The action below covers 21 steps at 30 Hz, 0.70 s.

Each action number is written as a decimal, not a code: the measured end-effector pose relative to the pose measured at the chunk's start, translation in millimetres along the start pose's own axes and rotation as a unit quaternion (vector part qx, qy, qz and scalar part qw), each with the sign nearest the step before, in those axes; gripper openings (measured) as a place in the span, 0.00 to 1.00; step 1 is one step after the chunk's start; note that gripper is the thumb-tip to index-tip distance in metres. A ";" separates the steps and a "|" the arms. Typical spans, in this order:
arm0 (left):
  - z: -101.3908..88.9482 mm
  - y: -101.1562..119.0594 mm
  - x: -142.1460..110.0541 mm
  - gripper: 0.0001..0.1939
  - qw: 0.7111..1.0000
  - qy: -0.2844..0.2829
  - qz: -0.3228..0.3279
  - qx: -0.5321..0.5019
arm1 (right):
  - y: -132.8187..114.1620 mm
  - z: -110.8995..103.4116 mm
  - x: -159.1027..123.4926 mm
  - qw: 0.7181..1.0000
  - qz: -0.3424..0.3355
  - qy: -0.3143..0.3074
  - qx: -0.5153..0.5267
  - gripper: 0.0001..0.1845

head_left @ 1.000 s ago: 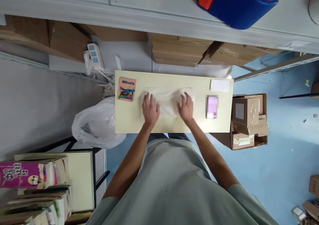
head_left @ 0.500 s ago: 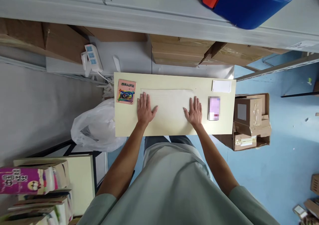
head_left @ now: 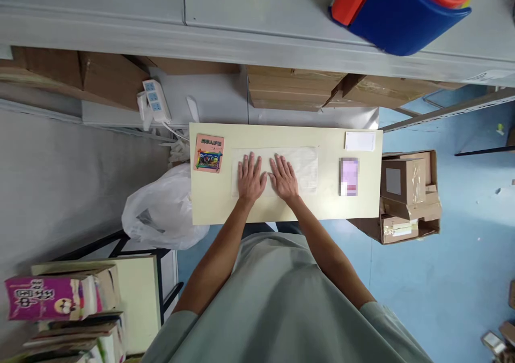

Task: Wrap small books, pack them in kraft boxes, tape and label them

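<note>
A thin, whitish translucent sheet [head_left: 308,170], perhaps a plastic bag, lies flat across the middle of the cream tabletop [head_left: 217,205]. Both palms rest on it. My left hand [head_left: 251,180] presses down on its left part, fingers stretched out and pointing away from me. Close beside it, my right hand [head_left: 285,179] lies flat with its fingers spread, and the thumbs of the two hands almost meet. A small pink book [head_left: 208,153] with a colourful picture lies left of the sheet. To the right are a blurred purple item [head_left: 348,177] and a white card-like rectangle [head_left: 360,141].
A white plastic bag [head_left: 161,207] hangs at the table's left edge. Several books [head_left: 48,298] stand lower left. Cardboard boxes [head_left: 402,180] are on the floor at right. A grey shelf [head_left: 241,36] with a blue-and-red bin [head_left: 402,17] and a power strip [head_left: 156,101] lie beyond.
My hands have moved inward from the sheet's two sides and now lie close together. The sheet looks flatter, with its right part uncovered. The view has shifted slightly.
</note>
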<state>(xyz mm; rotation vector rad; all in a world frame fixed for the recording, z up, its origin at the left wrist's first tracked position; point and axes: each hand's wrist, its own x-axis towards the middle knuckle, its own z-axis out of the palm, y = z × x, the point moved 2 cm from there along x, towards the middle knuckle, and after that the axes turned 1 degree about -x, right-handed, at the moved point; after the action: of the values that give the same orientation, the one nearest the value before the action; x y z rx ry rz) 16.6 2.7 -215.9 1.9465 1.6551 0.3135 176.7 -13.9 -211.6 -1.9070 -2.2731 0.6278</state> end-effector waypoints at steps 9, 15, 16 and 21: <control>-22.0 -20.1 -11.9 0.41 1.000 0.005 0.010 0.000 | 65.8 -23.9 -48.7 0.996 0.066 0.034 -0.049 0.40; -70.6 -44.4 -9.7 0.35 0.983 0.128 -0.129 -0.017 | 44.7 -34.7 -50.8 0.994 0.085 0.060 -0.019 0.41; -81.2 -56.8 -6.2 0.34 0.973 0.153 -0.173 -0.009 | 39.6 -36.2 -51.4 0.994 0.083 0.065 -0.011 0.41; -118.7 -127.1 19.0 0.36 0.938 0.156 -0.307 0.031 | 19.3 -38.8 -54.3 0.995 0.064 0.071 0.029 0.41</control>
<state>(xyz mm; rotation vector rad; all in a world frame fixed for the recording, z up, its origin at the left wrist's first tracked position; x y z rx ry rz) -146.2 62.4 -192.4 1.3624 2.3994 0.3329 218.7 -54.4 -173.9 -2.0118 -2.0395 0.5468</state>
